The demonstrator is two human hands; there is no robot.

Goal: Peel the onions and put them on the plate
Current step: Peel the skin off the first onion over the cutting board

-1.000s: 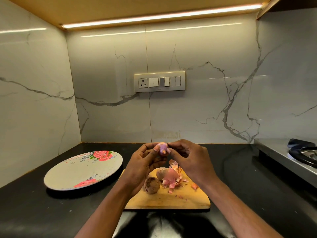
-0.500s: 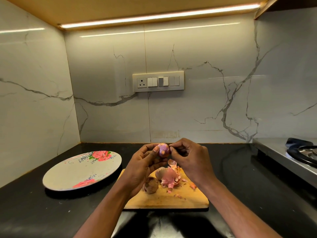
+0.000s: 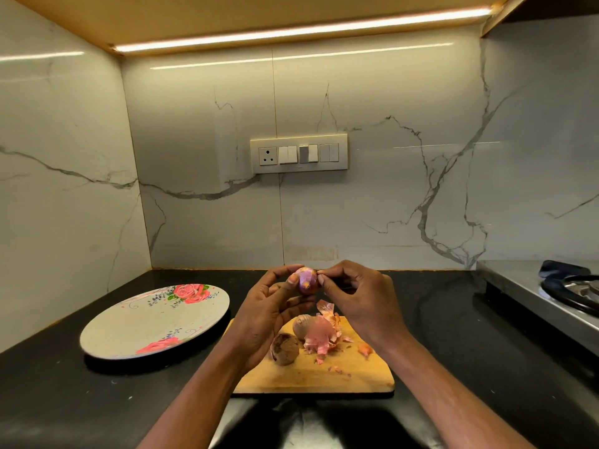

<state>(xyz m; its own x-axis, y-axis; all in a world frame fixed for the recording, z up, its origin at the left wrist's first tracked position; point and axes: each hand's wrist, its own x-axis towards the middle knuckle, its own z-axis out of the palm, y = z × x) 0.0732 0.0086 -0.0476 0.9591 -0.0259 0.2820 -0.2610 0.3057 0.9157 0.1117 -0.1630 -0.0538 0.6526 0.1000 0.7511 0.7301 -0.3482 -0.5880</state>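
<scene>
Peeling onion mid-air over the board, plate has nothing on it yet.

Risks first: I've got the onion (image 3: pixel 306 280) only at fingertip level, so if I tug a stuck bit of skin too hard w/ the right hand (image 3: pixel 358 303) it could pop out of the left hand (image 3: pixel 265 314) and drop onto the cutting board (image 3: pixel 340 374) or roll off onto the dark counter. Surface looks mostly bare purple, prob slick, which makes that likelier. Fingers: left thumb and fingertips curl round the onion's left side and underneath; right thumb + forefinger pinch at its top-right edge, on skin or the tip, can't tell which. Onion sits between both hands, above the peel scraps (image 3: pixel 319 338) and two unpeeled onions (image 3: pixel 285 348). Plate (image 3: pixel 129 332) is off to the left, well apart.
</scene>
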